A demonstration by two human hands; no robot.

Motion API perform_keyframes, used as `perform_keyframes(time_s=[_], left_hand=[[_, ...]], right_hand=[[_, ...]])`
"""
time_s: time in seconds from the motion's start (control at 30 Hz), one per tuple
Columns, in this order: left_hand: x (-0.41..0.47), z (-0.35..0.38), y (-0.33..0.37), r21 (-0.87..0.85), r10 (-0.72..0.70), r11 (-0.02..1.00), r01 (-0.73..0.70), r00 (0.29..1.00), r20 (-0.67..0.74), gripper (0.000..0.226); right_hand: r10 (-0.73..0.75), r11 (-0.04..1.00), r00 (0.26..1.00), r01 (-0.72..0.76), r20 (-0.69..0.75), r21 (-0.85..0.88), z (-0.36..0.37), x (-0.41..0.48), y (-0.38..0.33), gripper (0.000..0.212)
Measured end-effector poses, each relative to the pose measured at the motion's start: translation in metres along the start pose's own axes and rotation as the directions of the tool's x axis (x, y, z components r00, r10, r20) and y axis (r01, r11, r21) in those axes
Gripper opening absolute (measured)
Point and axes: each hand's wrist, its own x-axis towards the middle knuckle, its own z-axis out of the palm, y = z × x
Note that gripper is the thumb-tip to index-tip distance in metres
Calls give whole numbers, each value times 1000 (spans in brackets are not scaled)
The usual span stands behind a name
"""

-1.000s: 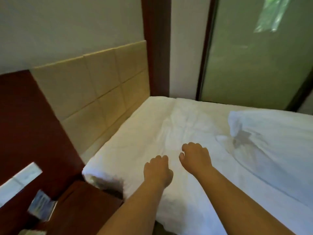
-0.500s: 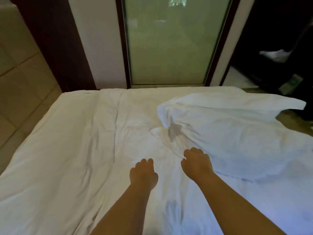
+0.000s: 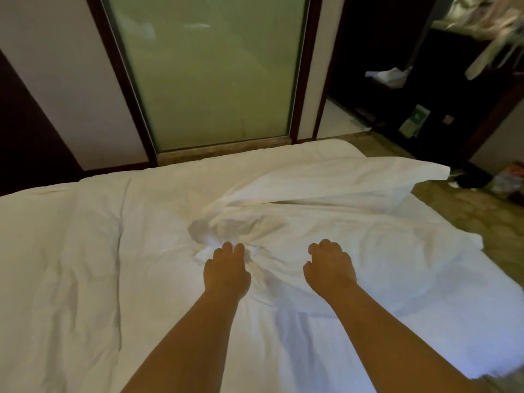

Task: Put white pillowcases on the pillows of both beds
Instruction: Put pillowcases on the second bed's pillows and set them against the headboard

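A white pillowcase (image 3: 326,211) lies crumpled on the right half of the bed (image 3: 62,251), one corner reaching out over the bed's far right edge. My left hand (image 3: 226,270) is at its near left end with curled fingers, and the fabric bunches in folds around the fingertips. My right hand (image 3: 330,268) lies on the pillowcase further right, fingers bent down into the cloth; whether it grips is hidden. No pillow is in view.
Behind the bed stands a frosted glass door (image 3: 209,69) in a dark frame. To the right are patterned floor (image 3: 479,219), a dark open wardrobe (image 3: 397,66) with white items, and loose things on the floor (image 3: 507,180).
The view has swung right from the headboard to the pillowcase. Both hands moved forward and right onto it, and the left hand's fingers have closed into its fabric.
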Motion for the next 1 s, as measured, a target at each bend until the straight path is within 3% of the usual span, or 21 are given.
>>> perform_keyframes(time_s=[0.23,0.4,0.47,0.57,0.73,0.83,1.0], left_hand=[[54,2,64,36,73,997,-71,996,-54,53],[81,12,71,61,-147,987,147,989,-11,77],[95,12,68,118,-207,971,207,978,-7,84],[117,11,69,183,-265,949,257,964,21,79],[129,20,89,257,-338,917,304,936,101,30],[117,34,98,347,-342,897,275,927,151,33],[69,56,93,410,-384,871,272,897,221,36]], right_hand=[[20,999,1000,-19,24,-39,3,70,65,43],[-157,988,986,158,61,-4,23,136,80,81],[-204,979,974,204,95,8,36,155,85,85],[-256,967,955,252,150,43,50,172,92,70],[-350,937,919,342,179,78,65,175,95,63],[-393,919,890,387,230,72,71,163,90,60],[-519,848,813,529,263,36,78,115,80,26]])
